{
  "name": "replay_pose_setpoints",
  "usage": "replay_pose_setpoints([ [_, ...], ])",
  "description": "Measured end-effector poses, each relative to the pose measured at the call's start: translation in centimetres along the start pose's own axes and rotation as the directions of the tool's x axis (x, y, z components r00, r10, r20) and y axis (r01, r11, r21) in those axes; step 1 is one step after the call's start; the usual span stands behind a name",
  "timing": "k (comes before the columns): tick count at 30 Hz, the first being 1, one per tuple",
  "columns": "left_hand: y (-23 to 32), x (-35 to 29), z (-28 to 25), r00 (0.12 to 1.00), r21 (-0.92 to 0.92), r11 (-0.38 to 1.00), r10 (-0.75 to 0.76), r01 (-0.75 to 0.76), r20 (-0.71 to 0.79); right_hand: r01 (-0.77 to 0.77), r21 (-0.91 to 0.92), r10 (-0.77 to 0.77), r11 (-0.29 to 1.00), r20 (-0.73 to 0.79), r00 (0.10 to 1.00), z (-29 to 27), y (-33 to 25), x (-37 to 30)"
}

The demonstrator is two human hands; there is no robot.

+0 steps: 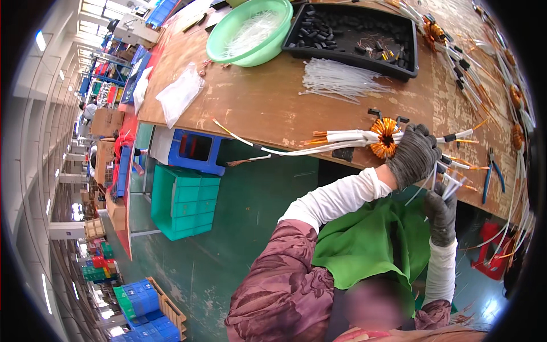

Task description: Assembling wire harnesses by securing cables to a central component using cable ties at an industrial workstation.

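Note:
A ring-shaped copper coil (386, 138) lies at the table's near edge, with white-sleeved leads (347, 137) running out to the left and more leads on its right. My left hand (415, 155), in a grey glove, has its fingers closed round the leads just right of the coil. Lower and to the right, my right hand (441, 215), also gloved, is closed on white strips (452, 187) that look like cable ties. Its fingertips are partly hidden. One thin white strip hangs between the two hands. Black clips (374, 113) stick up beside the coil.
Blue-handled pliers (493, 176) lie right of my hands. Farther back are a pile of white cable ties (336, 81), a black tray (353, 37) of small black parts and a green bowl (250, 34). Wired coils (436, 31) line the right side. A teal crate (185, 202) stands below the table.

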State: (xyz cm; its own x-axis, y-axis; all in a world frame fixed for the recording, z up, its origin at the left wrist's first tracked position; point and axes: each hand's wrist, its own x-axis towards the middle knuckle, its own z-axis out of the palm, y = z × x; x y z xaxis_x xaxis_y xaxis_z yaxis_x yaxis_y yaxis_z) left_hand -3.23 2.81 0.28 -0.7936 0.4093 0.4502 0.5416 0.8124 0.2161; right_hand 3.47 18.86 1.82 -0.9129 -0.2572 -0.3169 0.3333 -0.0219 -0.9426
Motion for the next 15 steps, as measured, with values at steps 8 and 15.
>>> replay_pose_setpoints([
  [8, 0.2, -0.2, 1.4, 0.986, -0.136, 0.989, -0.072, 0.052, -0.150, -0.031, 0.173, 0.075, 0.984, -0.253, 0.964, -6.0, 2.6, 2.2],
  [15, -0.1, -0.6, 0.4, 0.995, -0.067, 0.996, -0.061, 0.056, -0.082, 0.078, 0.335, 0.015, 0.939, -0.266, 0.964, -6.1, 1.5, 3.2],
])
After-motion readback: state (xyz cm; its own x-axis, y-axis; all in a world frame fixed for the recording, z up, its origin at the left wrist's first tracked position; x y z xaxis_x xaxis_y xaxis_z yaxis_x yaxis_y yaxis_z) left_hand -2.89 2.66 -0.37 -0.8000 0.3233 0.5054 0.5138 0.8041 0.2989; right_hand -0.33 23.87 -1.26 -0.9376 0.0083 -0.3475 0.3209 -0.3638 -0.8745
